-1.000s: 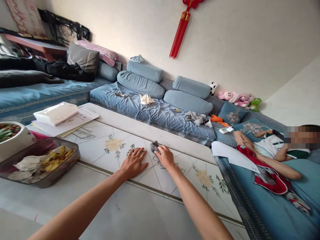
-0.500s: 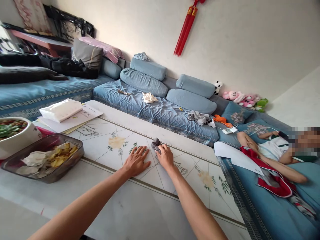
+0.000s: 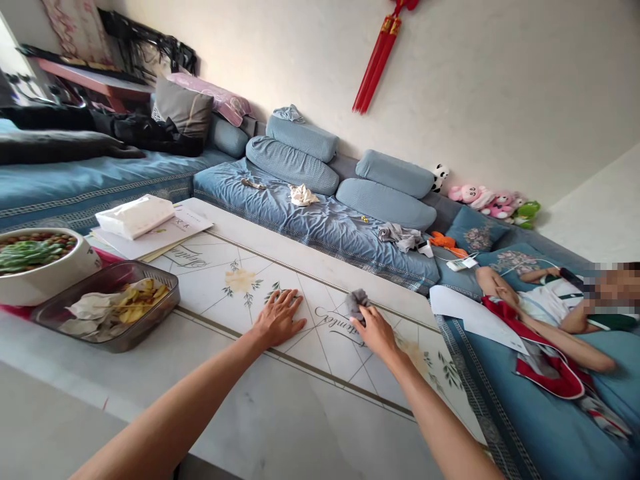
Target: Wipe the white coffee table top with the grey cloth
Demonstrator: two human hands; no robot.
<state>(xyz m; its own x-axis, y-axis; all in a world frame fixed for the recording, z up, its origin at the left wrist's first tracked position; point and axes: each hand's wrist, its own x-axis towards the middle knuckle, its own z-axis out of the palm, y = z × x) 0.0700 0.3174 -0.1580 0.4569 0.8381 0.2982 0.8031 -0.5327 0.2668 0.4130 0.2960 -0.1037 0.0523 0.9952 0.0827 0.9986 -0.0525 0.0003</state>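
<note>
My left hand [image 3: 281, 319] lies flat on the patterned runner [image 3: 315, 360] that covers the middle of the white table [image 3: 235, 407]. Its fingers are spread and nothing is in them. To its right, my right hand [image 3: 375, 330] grips a crumpled grey cloth [image 3: 357, 303]. The cloth rests against the runner, beside the printed lettering, and the fingertips partly cover it.
On the table's left are a potted succulent [image 3: 43, 267], a dark clear tray [image 3: 125, 337] with peels and crumpled tissue, and a tissue pack [image 3: 135, 217] on papers [image 3: 185, 233]. A blue sofa [image 3: 280, 207] lines the far side. A person [image 3: 545, 300] reclines at right.
My right hand has slid to the right across the runner with the grey cloth, away from my left hand. The left hand stays flat in about the same place. The view has shifted slightly.
</note>
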